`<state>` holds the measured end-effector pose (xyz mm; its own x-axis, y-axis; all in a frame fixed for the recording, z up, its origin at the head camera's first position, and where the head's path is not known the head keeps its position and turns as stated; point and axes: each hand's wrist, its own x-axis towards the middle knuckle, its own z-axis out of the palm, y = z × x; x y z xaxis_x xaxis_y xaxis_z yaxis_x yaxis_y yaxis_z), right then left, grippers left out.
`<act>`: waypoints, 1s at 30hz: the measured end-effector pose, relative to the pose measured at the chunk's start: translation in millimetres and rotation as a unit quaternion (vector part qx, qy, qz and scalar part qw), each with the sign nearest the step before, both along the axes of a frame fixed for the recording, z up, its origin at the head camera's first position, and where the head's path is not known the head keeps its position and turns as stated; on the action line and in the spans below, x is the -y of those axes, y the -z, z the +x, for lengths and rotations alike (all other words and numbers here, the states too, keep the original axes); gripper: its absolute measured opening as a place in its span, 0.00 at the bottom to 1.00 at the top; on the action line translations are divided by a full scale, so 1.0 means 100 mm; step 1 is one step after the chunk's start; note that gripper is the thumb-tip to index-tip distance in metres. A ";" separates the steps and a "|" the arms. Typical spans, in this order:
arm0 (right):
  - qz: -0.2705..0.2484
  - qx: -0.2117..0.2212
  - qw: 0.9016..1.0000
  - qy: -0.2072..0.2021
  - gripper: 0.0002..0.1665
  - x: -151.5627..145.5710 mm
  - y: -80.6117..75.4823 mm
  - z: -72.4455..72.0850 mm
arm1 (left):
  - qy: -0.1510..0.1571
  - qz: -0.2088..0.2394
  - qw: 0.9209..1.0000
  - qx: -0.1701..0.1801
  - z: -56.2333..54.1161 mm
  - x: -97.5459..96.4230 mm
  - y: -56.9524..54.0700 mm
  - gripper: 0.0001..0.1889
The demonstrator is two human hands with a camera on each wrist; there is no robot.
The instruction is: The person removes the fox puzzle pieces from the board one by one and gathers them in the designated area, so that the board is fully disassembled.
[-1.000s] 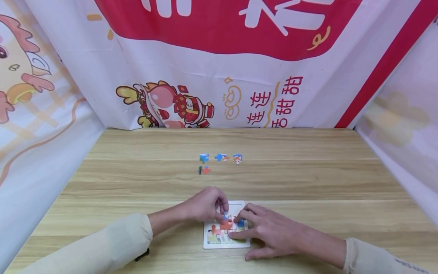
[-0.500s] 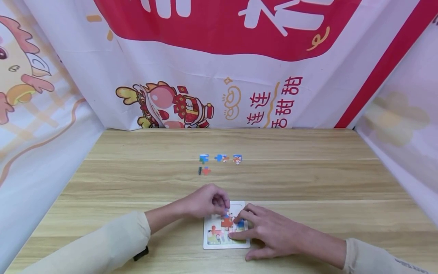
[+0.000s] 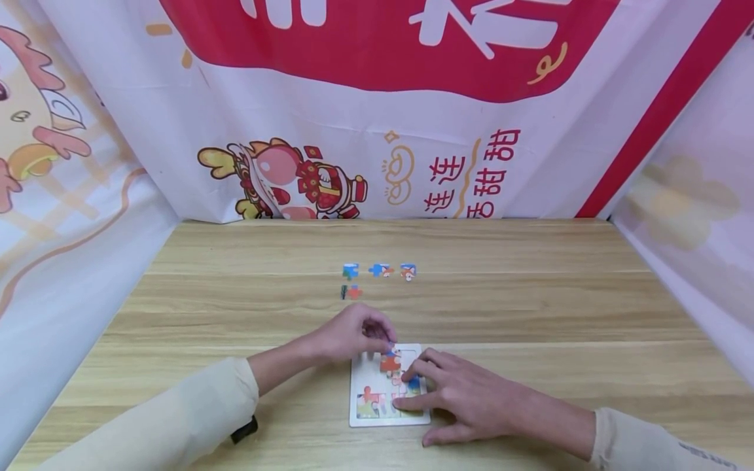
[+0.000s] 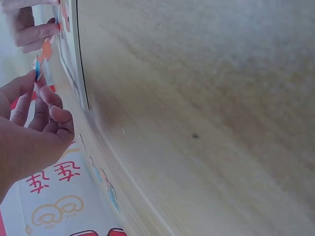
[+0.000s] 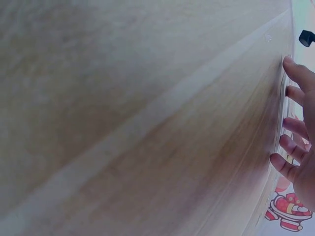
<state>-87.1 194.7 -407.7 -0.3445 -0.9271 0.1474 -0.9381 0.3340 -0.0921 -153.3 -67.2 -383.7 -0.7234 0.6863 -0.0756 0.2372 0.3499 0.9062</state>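
The orange-and-blue jigsaw piece [image 3: 390,361] is at the lower centre of the head view, over the upper part of the white puzzle tray [image 3: 360,422]. It looks like thin card: very light, fairly stiff, perhaps a bit slick on the printed face, with knobs that could crease if bent. The best hold is probably a light pinch at an edge, clear of the narrow knobs.

The left hand [image 3: 353,333] does much that, pinching the blue end between thumb and fingertip; the left wrist view, at its upper left, shows the piece tilted and clear of the tray. The right hand [image 3: 465,396] lies spread at lower right, fingertips resting on the tray and the pieces in it, among them a dark-blue piece [image 3: 414,384].

Compared with a second ago, the left hand and its piece have moved up the frame, away from the pieces at the bottom of the tray, while the right hand has hardly shifted. The loose pieces at upper centre, such as the fox-face piece [image 3: 408,271], lie as they did
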 end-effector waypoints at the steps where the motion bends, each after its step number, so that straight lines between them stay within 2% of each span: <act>1: 0.001 0.000 1.000 0.000 0.33 0.00 0.00 0.00 | -0.003 0.002 1.000 -0.001 -0.01 0.00 0.00 0.06; 9: 0.005 0.004 1.000 0.002 0.33 0.00 -0.02 0.00 | -0.023 0.007 1.000 0.003 -0.05 0.01 -0.01 0.06; 18: 0.010 0.009 1.000 0.004 0.32 0.00 -0.02 0.00 | -0.049 0.004 0.999 -0.010 -0.16 0.02 -0.02 0.05; 30: 0.008 0.006 1.000 0.001 0.32 0.00 -0.02 -0.01 | -0.106 -0.009 0.994 -0.017 -0.34 0.03 0.00 0.06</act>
